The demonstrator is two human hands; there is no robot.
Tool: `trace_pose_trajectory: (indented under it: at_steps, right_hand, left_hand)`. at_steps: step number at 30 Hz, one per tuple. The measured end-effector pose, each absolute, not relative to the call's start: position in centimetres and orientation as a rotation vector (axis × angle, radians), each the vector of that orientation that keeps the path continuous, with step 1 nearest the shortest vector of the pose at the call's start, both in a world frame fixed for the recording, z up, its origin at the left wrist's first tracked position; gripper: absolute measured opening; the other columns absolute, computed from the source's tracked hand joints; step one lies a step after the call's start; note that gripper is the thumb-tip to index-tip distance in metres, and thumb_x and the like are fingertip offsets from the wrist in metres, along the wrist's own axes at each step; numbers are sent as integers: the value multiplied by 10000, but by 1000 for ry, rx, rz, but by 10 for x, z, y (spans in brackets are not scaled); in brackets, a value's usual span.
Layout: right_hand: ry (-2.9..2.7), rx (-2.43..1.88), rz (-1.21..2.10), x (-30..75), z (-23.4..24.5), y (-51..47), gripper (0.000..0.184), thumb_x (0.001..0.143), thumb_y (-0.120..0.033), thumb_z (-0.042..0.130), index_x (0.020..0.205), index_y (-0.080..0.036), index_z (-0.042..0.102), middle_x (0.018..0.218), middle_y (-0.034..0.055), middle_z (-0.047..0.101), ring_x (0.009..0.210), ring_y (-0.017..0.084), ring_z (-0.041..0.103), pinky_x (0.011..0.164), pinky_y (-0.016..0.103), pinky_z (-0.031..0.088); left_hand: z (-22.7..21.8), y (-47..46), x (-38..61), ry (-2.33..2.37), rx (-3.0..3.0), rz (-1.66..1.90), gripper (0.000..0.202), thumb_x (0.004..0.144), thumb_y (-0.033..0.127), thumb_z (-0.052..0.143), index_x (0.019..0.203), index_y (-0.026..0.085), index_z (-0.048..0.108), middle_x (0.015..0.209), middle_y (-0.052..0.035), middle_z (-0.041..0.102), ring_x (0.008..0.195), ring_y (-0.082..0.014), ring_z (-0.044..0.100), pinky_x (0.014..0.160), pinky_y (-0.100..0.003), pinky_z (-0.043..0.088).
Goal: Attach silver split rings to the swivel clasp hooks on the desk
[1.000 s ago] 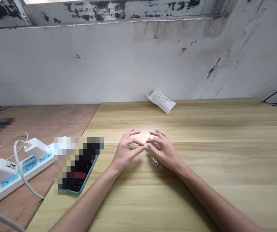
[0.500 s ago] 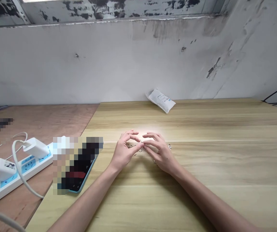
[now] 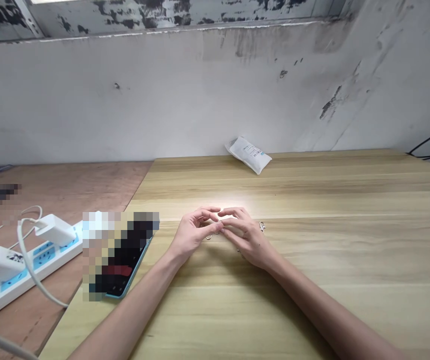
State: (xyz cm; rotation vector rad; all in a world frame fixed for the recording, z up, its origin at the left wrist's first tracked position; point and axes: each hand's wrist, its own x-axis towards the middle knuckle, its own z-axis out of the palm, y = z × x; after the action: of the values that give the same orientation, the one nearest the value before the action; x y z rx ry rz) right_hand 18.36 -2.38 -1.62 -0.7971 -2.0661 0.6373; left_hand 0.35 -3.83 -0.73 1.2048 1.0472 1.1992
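Observation:
My left hand (image 3: 193,231) and my right hand (image 3: 248,232) meet over the wooden tabletop (image 3: 312,260), thumbs and forefingers pinched together. Between the fingertips is a small metal ring (image 3: 220,223), mostly covered by them. Another thin metal ring (image 3: 208,237) shows below my left thumb, and more loose metal bits beside it are largely hidden by the hand. Just right of my right hand lies a small silvery metal clasp (image 3: 262,226). A further bit of metal peeks out under the right palm, too covered to make out.
A white plastic packet (image 3: 250,155) lies at the back against the wall. To the left is a partly blurred phone (image 3: 123,272) in a blue case. A white power strip (image 3: 44,257) with plugged-in chargers and cables stands on the lower reddish board (image 3: 98,187).
My fingertips have drawn closer together over the ring. My left hand has shifted slightly, hiding more of the rings beneath it. The view has moved slightly.

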Motion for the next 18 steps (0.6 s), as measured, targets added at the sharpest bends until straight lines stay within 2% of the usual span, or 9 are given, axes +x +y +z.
trace_pose_trajectory:
  at_steps: [5, 12, 14, 18]
  right_hand:
    - [-2077, -807, 581, 184, -16, -24, 180, 938, -268, 543, 1004, -281, 711, 1149, 94, 608, 1109, 243, 568, 918, 415, 503]
    - [-2073, -824, 596, 186, -16, -23, 191, 950, -291, 515, 1000, -270, 698, 1132, 98, 602, 1086, 248, 560, 917, 431, 484]
    - [-2039, -831, 706, 187, -13, -21, 207, 962, -301, 487, 960, -250, 687, 1071, 90, 622, 1054, 234, 565, 920, 417, 473]
    - [-1989, -879, 950, 189, -10, -19, 264, 967, -337, 466, 857, -217, 674, 937, 71, 644, 958, 210, 570, 875, 371, 467]
  left_hand:
    - [-6, -40, 4, 1077, 1230, 1185, 269, 663, 357, 821, 831, 157, 755, 1222, -129, 629, 1043, -256, 644, 747, -285, 563]
    - [-4, -38, 0, 1109, 1263, 1177, 248, 687, 374, 803, 825, 172, 762, 1250, -130, 635, 1107, -285, 625, 804, -341, 562]
    - [-4, -36, -4, 1154, 1433, 1188, 187, 741, 358, 762, 826, 191, 758, 1251, -111, 643, 1181, -290, 583, 889, -390, 536]
    - [-2, -38, -8, 1340, 2130, 1208, 84, 840, 244, 662, 830, 235, 745, 1230, -59, 670, 1314, -276, 449, 1089, -469, 353]
